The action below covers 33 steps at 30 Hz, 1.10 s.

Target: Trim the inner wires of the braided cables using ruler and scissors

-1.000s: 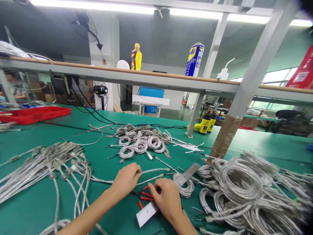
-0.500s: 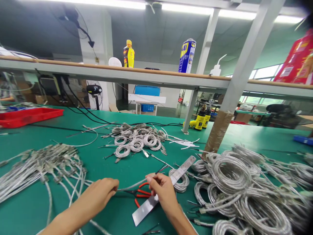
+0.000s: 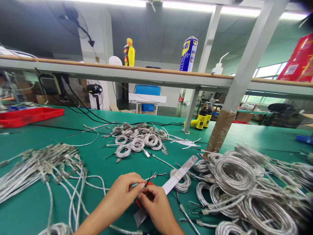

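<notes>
My left hand [image 3: 123, 192] and my right hand [image 3: 157, 206] meet low in the middle of the head view. Both pinch at the end of a cable [image 3: 147, 181], whose thin black and other coloured wires stick up between the fingertips. Just under the hands lie red-handled pliers [image 3: 138, 204], mostly covered by them. A metal ruler [image 3: 180, 175] slants across the mat beneath my right hand. Beside the ruler sits a small coiled cable [image 3: 184, 183] with bare wire ends.
Loose straight cables [image 3: 52, 163] are heaped at the left, large coils [image 3: 232, 173] at the right. Smaller coils [image 3: 137, 143] lie farther back. A red tray [image 3: 31, 118], a shelf edge [image 3: 151, 72] and a taped post [image 3: 221, 130] border the green bench. Yellow tools [image 3: 201, 120] stand behind.
My left hand has moved right to join my right hand at the cable end. The pliers are now mostly hidden. My right hand has shifted slightly lower.
</notes>
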### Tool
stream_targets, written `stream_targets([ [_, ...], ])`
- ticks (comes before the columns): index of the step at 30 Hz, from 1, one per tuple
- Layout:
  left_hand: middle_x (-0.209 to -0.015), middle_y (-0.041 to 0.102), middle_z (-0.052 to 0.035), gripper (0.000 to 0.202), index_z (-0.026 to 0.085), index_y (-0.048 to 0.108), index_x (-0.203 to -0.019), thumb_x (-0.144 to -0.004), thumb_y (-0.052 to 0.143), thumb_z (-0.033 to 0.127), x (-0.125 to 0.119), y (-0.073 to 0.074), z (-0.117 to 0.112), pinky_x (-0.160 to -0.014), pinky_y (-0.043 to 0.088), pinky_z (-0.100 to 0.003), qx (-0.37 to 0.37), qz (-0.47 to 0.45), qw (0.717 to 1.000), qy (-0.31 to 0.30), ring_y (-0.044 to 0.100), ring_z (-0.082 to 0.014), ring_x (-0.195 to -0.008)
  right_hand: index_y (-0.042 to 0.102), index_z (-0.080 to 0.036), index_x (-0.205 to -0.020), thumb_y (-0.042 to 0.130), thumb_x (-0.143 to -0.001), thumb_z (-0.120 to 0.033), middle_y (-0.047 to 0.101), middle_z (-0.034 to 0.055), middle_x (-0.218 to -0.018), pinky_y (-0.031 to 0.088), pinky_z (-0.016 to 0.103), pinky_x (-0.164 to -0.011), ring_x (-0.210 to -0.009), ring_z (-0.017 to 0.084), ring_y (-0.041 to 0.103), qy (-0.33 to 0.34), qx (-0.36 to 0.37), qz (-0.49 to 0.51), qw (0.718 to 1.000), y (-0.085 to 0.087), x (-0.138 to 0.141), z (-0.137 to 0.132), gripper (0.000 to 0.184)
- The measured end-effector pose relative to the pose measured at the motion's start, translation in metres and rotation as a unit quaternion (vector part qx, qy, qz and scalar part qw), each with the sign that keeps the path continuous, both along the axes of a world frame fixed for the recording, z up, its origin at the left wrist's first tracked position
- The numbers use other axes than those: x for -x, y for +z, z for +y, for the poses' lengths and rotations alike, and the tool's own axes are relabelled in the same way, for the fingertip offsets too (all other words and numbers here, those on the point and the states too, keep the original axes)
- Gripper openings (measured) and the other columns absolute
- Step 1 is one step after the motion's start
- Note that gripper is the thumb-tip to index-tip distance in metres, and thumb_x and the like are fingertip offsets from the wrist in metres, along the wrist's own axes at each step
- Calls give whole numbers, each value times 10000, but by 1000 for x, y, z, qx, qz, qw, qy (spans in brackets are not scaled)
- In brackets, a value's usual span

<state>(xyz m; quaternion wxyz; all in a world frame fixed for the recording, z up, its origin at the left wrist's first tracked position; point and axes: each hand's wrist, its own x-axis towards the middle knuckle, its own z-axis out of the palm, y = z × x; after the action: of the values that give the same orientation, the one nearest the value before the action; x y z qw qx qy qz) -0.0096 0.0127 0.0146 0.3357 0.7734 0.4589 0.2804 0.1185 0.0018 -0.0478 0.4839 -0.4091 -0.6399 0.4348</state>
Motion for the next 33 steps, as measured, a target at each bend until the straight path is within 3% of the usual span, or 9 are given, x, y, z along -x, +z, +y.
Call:
stream_targets([
  [4, -760, 590, -36, 263, 126, 651, -710, -693, 525, 356, -7, -16, 6, -348, 312, -179, 92, -123, 988, 15, 440, -69, -420, 613, -140, -620, 481, -766, -315, 546, -12, -555, 330, 191, -496, -527, 106, 448, -9, -14, -63, 998, -2, -3, 0, 263],
  [6, -610, 568, 4, 286, 115, 626, -718, -660, 564, 388, -4, -23, 8, -330, 258, -166, 127, -174, 975, 53, 374, -39, -343, 609, -145, -608, 511, -744, -292, 557, -7, -550, 342, 197, -499, -525, 113, 467, -35, -14, -76, 996, 0, -7, 1, 223],
  [9, -398, 466, 74, 298, 117, 591, -682, -637, 588, 411, 0, -27, 8, -337, 236, -156, 163, -222, 957, 92, 373, -38, -294, 611, -157, -702, 514, -742, -287, 587, 8, -621, 367, 202, -506, -558, 125, 502, -72, -8, -8, 997, 7, -13, 3, 168],
  [12, -468, 561, 41, 290, 126, 557, -634, -623, 599, 412, -1, -31, 6, -328, 254, -153, 203, -246, 945, 71, 440, -46, -293, 614, -163, -774, 541, -724, -336, 592, 9, -641, 383, 209, -482, -530, 124, 515, -60, 17, 79, 995, 14, -15, 5, 195],
  [16, -548, 625, -6, 292, 121, 546, -628, -614, 609, 406, -4, -38, 4, -305, 253, -146, 246, -248, 937, 25, 451, -42, -280, 592, -151, -615, 569, -706, -332, 550, -6, -549, 376, 217, -480, -492, 115, 491, -46, 5, 87, 995, 18, -11, 3, 204],
  [20, -571, 631, -12, 312, 114, 596, -724, -643, 593, 416, -4, -36, 3, -320, 266, -143, 250, -260, 933, 7, 440, -31, -291, 596, -150, -563, 569, -714, -302, 538, 1, -556, 362, 219, -529, -558, 119, 473, -101, -56, 38, 993, 22, -8, 0, 216],
  [26, -534, 565, 24, 312, 124, 612, -647, -604, 628, 433, -3, -31, 2, -348, 291, -162, 198, -278, 937, 73, 434, -44, -326, 552, -163, -722, 598, -668, -414, 518, -25, -606, 324, 177, -403, -432, 64, 419, -38, 83, 205, 974, 12, -3, 5, 261],
  [30, -743, 537, 21, 245, 141, 634, -618, -581, 665, 381, 0, -32, 3, -352, 279, -153, 161, -307, 933, 100, 404, -13, -377, 552, -155, -750, 662, -622, -352, 548, -16, -624, 339, 176, -431, -468, 72, 463, 35, 103, 202, 973, 2, 4, 3, 259],
  [33, -745, 518, 27, 213, 148, 642, -607, -593, 662, 360, 1, -30, 0, -362, 266, -140, 187, -318, 925, 93, 389, -11, -411, 560, -148, -722, 691, -587, -328, 569, -15, -572, 345, 182, -445, -472, 82, 483, 57, 112, 224, 967, 3, 9, -1, 260],
])
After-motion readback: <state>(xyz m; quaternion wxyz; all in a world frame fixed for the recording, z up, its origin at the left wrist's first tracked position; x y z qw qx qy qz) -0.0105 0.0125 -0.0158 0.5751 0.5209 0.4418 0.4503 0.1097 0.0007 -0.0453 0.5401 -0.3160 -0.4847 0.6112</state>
